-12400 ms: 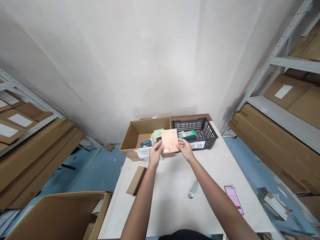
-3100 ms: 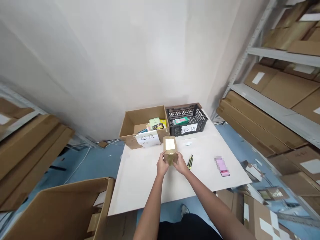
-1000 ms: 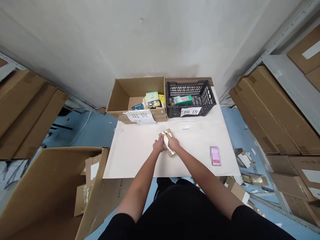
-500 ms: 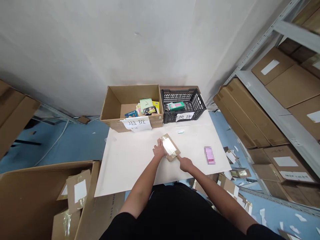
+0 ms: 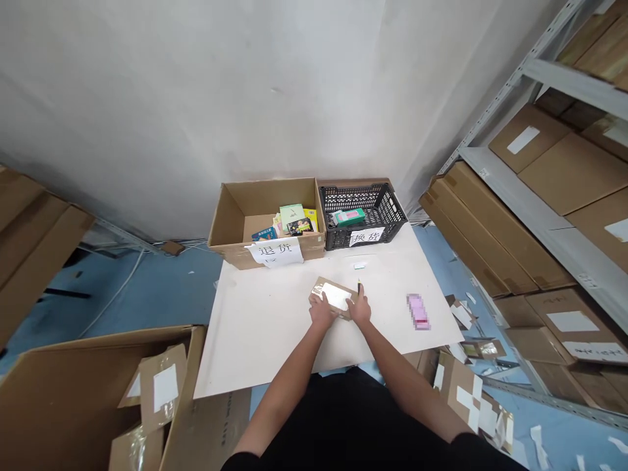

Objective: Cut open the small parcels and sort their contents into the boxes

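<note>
A small brown cardboard parcel [image 5: 335, 296] with a white label lies flat on the white table [image 5: 275, 327]. My left hand [image 5: 321, 312] presses on its near left edge, fingers curled over it. My right hand [image 5: 360, 309] is closed round a thin yellow and black tool [image 5: 358, 286], probably a utility knife, whose tip sits at the parcel's right edge.
At the table's far edge stand an open cardboard box [image 5: 255, 212] with several small packs and a black plastic crate [image 5: 363, 206] holding a green box. A phone [image 5: 418, 311] lies at the right. A large open carton [image 5: 122, 399] is at the near left. Shelves of cartons [image 5: 530, 216] flank the right.
Over the last second the parcel has turned and lies flatter. My right hand drew back towards the table's near edge, then returned to the parcel's right side with the thin tool in it.
</note>
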`<state>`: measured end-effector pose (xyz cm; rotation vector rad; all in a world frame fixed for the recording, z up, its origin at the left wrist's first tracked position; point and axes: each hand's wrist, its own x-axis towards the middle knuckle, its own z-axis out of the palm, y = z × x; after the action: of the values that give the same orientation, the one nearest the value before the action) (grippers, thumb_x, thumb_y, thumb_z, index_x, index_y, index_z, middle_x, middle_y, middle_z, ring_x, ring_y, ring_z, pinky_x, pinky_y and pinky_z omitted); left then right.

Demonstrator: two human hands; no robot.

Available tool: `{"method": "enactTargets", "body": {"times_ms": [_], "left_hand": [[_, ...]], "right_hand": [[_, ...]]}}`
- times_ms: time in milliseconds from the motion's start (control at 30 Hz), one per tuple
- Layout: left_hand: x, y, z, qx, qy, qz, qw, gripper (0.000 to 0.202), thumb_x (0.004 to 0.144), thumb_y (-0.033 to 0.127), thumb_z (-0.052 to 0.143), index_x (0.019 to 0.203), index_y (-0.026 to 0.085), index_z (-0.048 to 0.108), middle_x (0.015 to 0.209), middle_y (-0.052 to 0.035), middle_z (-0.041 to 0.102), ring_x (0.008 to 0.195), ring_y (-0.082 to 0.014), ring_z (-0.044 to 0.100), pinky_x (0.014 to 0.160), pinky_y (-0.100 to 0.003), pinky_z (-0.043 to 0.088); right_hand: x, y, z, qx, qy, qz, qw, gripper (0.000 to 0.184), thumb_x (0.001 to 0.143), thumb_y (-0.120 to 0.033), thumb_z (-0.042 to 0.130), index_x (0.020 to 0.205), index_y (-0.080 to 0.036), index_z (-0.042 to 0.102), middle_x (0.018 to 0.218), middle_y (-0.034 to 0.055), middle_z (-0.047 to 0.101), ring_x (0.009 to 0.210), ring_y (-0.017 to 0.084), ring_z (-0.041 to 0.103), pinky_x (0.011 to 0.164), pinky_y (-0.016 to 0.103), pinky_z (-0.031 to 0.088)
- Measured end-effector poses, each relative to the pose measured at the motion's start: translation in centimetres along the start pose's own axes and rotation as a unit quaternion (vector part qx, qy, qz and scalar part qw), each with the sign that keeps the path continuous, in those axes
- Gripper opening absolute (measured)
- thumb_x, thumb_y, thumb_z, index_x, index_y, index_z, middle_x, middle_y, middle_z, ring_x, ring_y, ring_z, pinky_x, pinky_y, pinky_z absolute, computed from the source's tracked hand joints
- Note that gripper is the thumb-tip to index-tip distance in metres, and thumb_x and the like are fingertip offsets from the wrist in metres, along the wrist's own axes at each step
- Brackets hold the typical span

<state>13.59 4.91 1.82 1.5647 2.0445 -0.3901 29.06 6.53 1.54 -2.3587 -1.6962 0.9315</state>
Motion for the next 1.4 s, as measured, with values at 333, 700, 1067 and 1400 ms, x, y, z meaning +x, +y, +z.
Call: {"method": "enactTargets", "body": {"times_ms": [333,700,1067,1400], "left_hand": [[-0.4,-2.7,-1.2,0.047,0.044,0.101,0.993,0.069,0.099,0.042,0.043,0.164,0.028,0.025,0.172,-0.0088,0.024,0.158,-0.0350,0.019,0.118,-0.051,0.035],[0.1,-3.7,2.0,0.057,0.078,0.131,0.987,0.065,0.103,0.030,0.035,0.166,0.034,0.020,0.174,-0.0036,0.019,0.160,-0.0333,0.012,0.123,-0.054,0.032],[0.4,-3.6,2.0,0.086,0.060,0.131,0.986,0.065,0.103,0.032,0.041,0.165,0.037,0.022,0.174,-0.0027,0.019,0.160,-0.0350,0.015,0.122,-0.056,0.031],[0.3,-3.8,-2.1,0.028,0.058,0.135,0.989,0.057,0.102,0.041,0.045,0.157,0.033,0.040,0.167,-0.0060,0.037,0.153,-0.0301,0.031,0.115,-0.046,0.041]], "right_hand": [[4.4,2.7,-2.4,0.217,-0.055,-0.012,0.974,0.024,0.102,-0.029,0.043,0.125,-0.023,0.048,0.094,0.0003,0.073,0.082,0.017,0.073,0.075,0.025,0.054],[6.2,2.7,-4.0,0.154,-0.186,-0.014,0.970,0.034,0.104,-0.049,0.052,0.087,-0.019,0.055,0.053,-0.0055,0.055,0.038,0.010,0.055,0.047,0.019,0.039],[4.2,5.0,-5.4,0.140,-0.235,-0.063,0.960,0.037,0.103,-0.049,0.052,0.079,-0.020,0.051,0.049,-0.0064,0.053,0.036,0.009,0.048,0.046,0.020,0.038],[2.0,6.6,-3.2,0.167,-0.136,0.020,0.976,0.038,0.102,-0.059,0.044,0.096,-0.022,0.052,0.069,-0.0011,0.065,0.049,0.013,0.061,0.050,0.021,0.045]]}}
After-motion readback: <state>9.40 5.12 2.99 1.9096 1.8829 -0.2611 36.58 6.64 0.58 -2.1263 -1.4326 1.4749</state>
